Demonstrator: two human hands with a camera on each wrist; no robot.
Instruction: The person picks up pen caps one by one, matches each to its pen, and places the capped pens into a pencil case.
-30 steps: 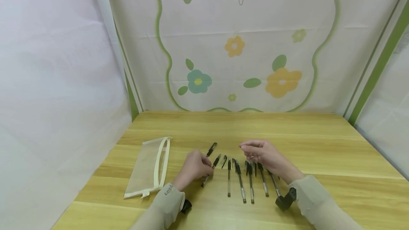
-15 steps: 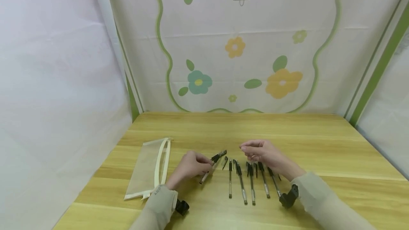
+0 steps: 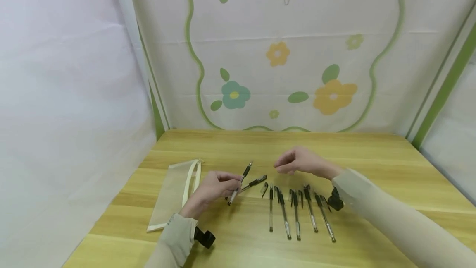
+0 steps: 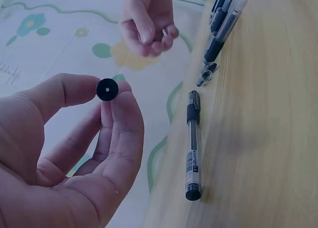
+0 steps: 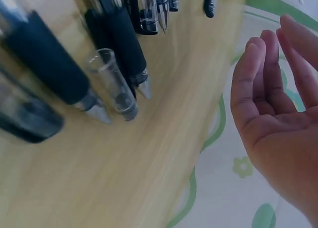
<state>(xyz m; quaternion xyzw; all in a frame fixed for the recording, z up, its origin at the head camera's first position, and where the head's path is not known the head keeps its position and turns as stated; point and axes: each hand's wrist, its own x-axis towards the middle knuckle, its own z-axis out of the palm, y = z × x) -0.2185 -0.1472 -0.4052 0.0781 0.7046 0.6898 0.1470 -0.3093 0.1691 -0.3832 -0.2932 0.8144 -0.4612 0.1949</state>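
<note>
- Left hand: grip pinches a clear-barrelled pen with a black rubber sleeve above the tabletop; held by the barrel, presumably to leave its upper end free. Capped or bare: cannot tell.
- A similar capped pen lies on the wood just beyond, apart from the row.
- Right hand: fingers loosely curved, nothing seen in them.
- Five uncapped pens lie in a row, clear caps near their tips, probably to keep pairs matched.
- Beige mesh pouch: flat, left side, likely aside for working room.
</note>
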